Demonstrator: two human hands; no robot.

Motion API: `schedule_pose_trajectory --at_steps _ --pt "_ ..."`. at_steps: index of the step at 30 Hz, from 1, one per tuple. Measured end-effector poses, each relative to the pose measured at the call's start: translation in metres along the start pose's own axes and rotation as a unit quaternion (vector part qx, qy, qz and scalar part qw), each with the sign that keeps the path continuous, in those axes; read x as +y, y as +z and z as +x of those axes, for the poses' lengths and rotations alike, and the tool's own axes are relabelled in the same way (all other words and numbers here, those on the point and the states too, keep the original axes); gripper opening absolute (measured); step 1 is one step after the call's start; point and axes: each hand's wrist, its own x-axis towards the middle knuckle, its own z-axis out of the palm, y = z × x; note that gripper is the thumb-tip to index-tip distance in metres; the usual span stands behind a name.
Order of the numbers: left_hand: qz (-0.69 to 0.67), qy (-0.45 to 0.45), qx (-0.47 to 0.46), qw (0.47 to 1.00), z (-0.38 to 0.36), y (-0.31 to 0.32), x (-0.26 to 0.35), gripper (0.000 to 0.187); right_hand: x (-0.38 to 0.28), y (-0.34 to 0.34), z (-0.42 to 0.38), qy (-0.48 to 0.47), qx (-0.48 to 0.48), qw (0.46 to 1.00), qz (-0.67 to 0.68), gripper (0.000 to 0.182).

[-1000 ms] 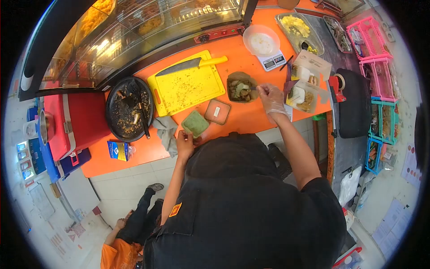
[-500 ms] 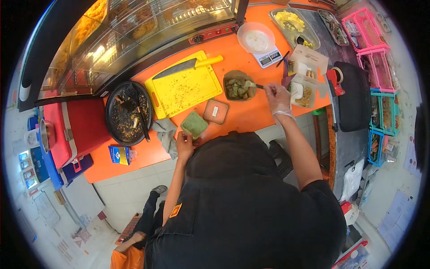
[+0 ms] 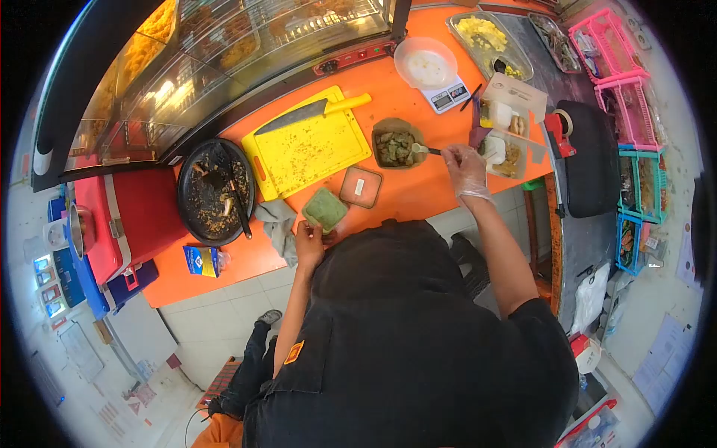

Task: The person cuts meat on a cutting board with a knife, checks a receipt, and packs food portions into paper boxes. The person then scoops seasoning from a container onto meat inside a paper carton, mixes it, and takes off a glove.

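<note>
My right hand (image 3: 467, 168), in a clear plastic glove, grips a small spoon (image 3: 424, 149) by its dark handle. The spoon's pale tip is at the right rim of a brown paper box (image 3: 398, 121), which holds dark greenish chunks. My bare left hand (image 3: 310, 240) is closed on the near edge of a small square tub (image 3: 326, 207) with pale green contents. Just right of this tub lies a square lid (image 3: 361, 187) with a white label. Some of my left fingers are hidden by the hand itself.
A yellow cutting board (image 3: 306, 149) bears a large knife (image 3: 299, 116). Left of it sits a black pan (image 3: 216, 190) with crumbs and utensils, beside a grey cloth (image 3: 278, 224). A scale (image 3: 448, 97) with a bowl and open food boxes (image 3: 508, 142) stand right.
The spoon's tip has shifted slightly, from over the box's contents to its right rim. My left hand keeps its hold on the tub. The other person at lower left has moved lower in view.
</note>
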Motion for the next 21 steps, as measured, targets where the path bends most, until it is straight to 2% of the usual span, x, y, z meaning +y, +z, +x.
schedule_pose_trajectory --at_steps 2,4,5,7,10,14,15,16,17,18,20,21 --pt "-0.018 0.002 -0.015 1.000 -0.001 -0.003 -0.005 0.018 0.005 0.007 0.000 0.029 0.009 0.999 0.015 0.017" --pt "-0.011 -0.005 -0.007 1.000 -0.005 0.000 0.001 0.018 0.001 0.007 0.001 -0.075 0.025 0.997 -0.009 0.016" --pt "-0.005 -0.012 0.001 1.000 -0.005 0.001 0.005 0.018 -0.001 0.006 0.003 -0.076 0.026 0.997 -0.008 0.016" --pt "-0.010 -0.006 -0.005 1.000 -0.003 0.000 0.001 0.018 -0.003 0.005 0.003 -0.015 -0.018 1.000 -0.001 0.016" --pt "-0.020 0.000 -0.010 1.000 -0.002 0.000 0.000 0.019 -0.001 0.005 0.003 0.001 0.024 0.999 0.034 0.016" --pt "-0.034 0.024 0.016 0.999 -0.002 0.003 -0.006 0.020 -0.002 0.007 0.005 -0.010 0.018 0.999 0.038 0.015" --pt "-0.034 0.024 0.020 0.999 0.000 0.002 -0.004 0.020 -0.006 0.008 0.010 0.069 0.009 0.993 0.098 0.014" --pt "0.058 0.046 0.018 0.997 0.001 0.000 -0.004 0.021 -0.010 0.009 0.012 0.150 -0.003 0.976 0.156 0.014" --pt "0.151 0.066 0.016 0.986 0.000 -0.003 -0.004 0.021 -0.014 0.011 0.009 0.150 -0.008 0.976 0.157 0.014" --pt "0.151 0.065 0.019 0.986 -0.002 -0.001 0.001 0.021 -0.022 0.013 0.007 0.141 -0.008 0.976 0.166 0.014" --pt "-0.024 0.003 0.019 1.000 -0.006 0.007 0.009 0.023 -0.041 0.018 0.007 0.125 -0.013 0.976 0.179 0.014" --pt "-0.024 0.000 0.027 0.999 -0.009 0.009 0.012 0.023 -0.051 0.022 0.003 0.119 -0.037 0.966 0.225 0.015"
